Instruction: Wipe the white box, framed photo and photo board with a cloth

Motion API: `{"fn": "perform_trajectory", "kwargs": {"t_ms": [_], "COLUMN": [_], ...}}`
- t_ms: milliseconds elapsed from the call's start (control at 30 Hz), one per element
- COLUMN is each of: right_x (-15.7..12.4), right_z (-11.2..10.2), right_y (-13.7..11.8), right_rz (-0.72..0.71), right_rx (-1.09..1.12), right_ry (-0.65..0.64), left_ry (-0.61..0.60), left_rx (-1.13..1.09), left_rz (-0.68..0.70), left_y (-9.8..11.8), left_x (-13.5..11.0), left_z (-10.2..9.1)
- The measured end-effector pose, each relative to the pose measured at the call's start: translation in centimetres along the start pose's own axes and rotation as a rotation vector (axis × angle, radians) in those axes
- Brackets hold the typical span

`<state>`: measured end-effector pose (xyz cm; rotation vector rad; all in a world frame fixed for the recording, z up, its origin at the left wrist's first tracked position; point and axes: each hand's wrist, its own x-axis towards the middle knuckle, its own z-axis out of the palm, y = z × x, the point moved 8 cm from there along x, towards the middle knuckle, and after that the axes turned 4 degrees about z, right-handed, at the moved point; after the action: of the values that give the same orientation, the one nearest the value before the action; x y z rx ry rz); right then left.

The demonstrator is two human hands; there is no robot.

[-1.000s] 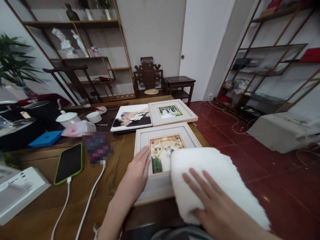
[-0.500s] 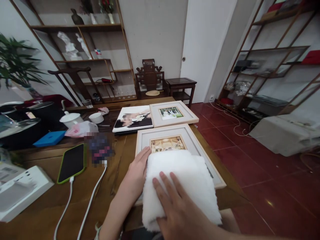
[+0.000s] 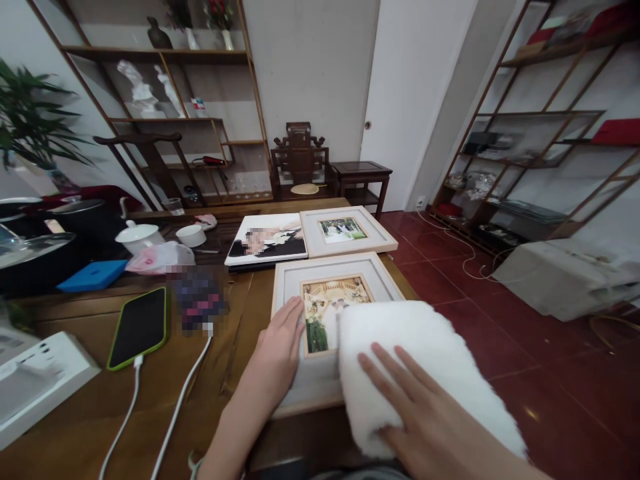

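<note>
A light wooden picture frame [image 3: 330, 277] with a photo lies flat at the near right corner of the wooden table [image 3: 75, 427]. My left hand [image 3: 277, 350] rests flat on the frame's left side, fingers stretched out. My right hand [image 3: 420, 420] lies flat with spread fingers on a fluffy white cloth [image 3: 425, 360], pressing it onto the frame's right half. The cloth hides the frame's right side and hangs past the table edge.
Two more pictures, a frameless print [image 3: 267, 240] and a framed photo [image 3: 343, 230], lie behind. A green-cased phone [image 3: 139, 327] with white cables [image 3: 175, 407], a white box [image 3: 35, 387], a blue case [image 3: 93, 275], cups and a pink bag crowd the left. Red tile floor to the right.
My right hand slid the white cloth left across the photo, then back to the right side of the frame. The left hand stayed on the frame.
</note>
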<state>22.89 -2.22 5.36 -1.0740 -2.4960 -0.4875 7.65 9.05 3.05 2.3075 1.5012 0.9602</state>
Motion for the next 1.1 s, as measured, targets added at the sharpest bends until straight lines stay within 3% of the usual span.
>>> {"fn": "perform_trajectory", "kwargs": {"t_ms": [133,233,333,467,567,633,700,767,833,1100], "right_x": [2.7,5.3,7.9,11.6,14.9,16.7,17.9,18.1,18.1,19.4], "right_z": [1.0,2.6,4.3,5.4,4.4,3.7,4.0,5.0,6.1,7.5], "right_y": [-3.4,-4.3,-3.0,2.1,5.8,6.5,5.3,3.0,1.6,2.6], "right_rz": [-0.085,-0.074,-0.069,-0.011,0.071,0.049,-0.094,-0.284,-0.37,-0.239], "right_rx": [0.01,0.081,0.114,0.083,0.067,0.054,0.059,0.098,0.132,0.097], "right_ry": [0.002,-0.107,-0.274,-0.422,-0.315,-0.215,-0.197,-0.257,-0.315,-0.274], "left_ry": [0.038,0.071,0.098,0.083,0.032,-0.014,-0.047,-0.069,-0.088,-0.105], "left_rx": [-0.101,-0.141,-0.139,-0.071,0.001,0.038,0.065,0.08,0.082,0.098], "left_rz": [-0.015,-0.07,-0.066,0.028,0.061,0.082,0.106,0.106,0.086,0.13], "left_y": [0.7,0.5,0.1,0.2,0.5,0.9,1.3,1.5,1.4,1.3], "left_x": [0.3,0.3,0.3,0.2,0.0,-0.1,-0.2,-0.2,-0.2,-0.2], "left_z": [-1.2,-2.0,-2.2,-1.6,-0.9,-0.6,-0.5,-0.5,-0.4,0.3]}}
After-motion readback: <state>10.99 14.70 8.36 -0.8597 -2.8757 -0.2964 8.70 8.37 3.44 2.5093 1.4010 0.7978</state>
